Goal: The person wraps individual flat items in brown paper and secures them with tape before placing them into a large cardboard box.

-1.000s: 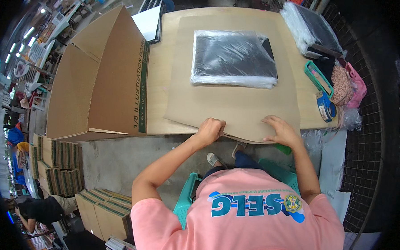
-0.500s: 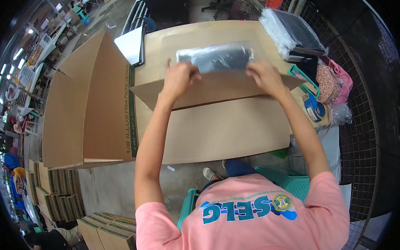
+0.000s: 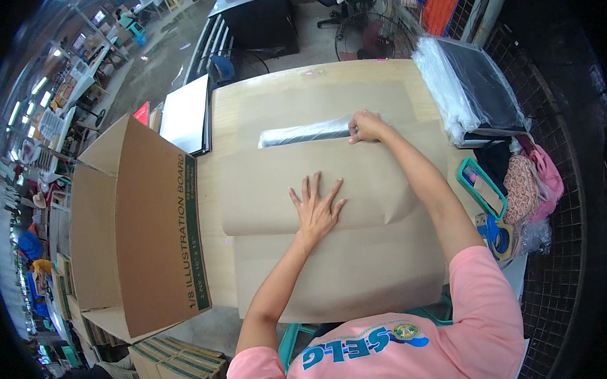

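A large sheet of brown wrapping paper (image 3: 263, 191) is folded over on the table in front of me, its near part lying flat toward my body. Under its far edge sits a dark flat pack in clear plastic (image 3: 301, 133); only a narrow strip shows, the rest is covered. My left hand (image 3: 317, 212) lies spread on the folded layer, pressing it down. At the far edge, beside the pack's right end, my right hand (image 3: 367, 126) has its fingers closed on the paper's edge; the fingertips are partly hidden.
An open cardboard box (image 3: 153, 230) stands at the left, next to a white-topped flat stack (image 3: 185, 117). Plastic-wrapped black boards (image 3: 475, 80) sit at the far right. Nearer are a green basket (image 3: 483, 188), a patterned pouch (image 3: 523, 186) and tape rolls (image 3: 502, 238).
The raised paper has come down over the plastic-wrapped pack, covering most of it. My left hand has let go of the edge and moved nearer, flat on the paper; my right stays at the edge.
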Available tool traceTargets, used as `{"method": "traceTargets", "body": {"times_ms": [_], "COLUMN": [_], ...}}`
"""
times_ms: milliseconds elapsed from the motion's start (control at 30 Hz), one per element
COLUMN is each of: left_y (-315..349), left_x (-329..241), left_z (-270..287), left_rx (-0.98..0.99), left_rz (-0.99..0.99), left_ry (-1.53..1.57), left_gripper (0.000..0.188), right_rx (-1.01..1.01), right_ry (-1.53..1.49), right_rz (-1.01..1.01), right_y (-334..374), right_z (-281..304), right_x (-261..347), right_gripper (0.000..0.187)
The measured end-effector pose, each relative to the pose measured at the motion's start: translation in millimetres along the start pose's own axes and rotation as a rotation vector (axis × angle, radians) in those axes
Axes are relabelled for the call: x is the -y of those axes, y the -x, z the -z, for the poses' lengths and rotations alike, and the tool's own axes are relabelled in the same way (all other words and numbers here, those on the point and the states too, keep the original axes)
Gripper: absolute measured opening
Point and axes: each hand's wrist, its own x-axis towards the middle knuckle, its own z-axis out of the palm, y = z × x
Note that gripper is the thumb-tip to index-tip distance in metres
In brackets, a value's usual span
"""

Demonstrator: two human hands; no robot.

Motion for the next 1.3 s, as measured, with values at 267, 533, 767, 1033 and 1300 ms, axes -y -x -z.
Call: {"method": "traceTargets", "body": {"times_ms": [267,533,767,1033,1300], "left_y": [-3,-13,-10,-6,-7], "left_x": [4,3,8,11,13], "left_z": [-15,-16,-15,-16,-12], "left_rx": [0.127,0.153,0.186,0.198,0.175], "left_rz": [0.104,0.043,0.04,0.055,0.062], "left_ry": [-0.058,-0.059,-0.055,-0.076,-0.046], "left_gripper": [0.051,0.052,0.053,0.054,0.054], "right_rx": [-1.295,-0.802,-0.564,-0.698,0.067], "right_ry": [-0.033,-1.18,-0.088,-0.413,-0.267], "right_rz": [-0.305,-0.634,-1.015,0.139,-0.044], "right_y": [179,217,205,81,-111], "right_z": [-14,-146,-110,10,-71], "right_x": [-23,-151,-89,38,12], "right_gripper": [0.038,0.032,0.025,0.031,0.064]}}
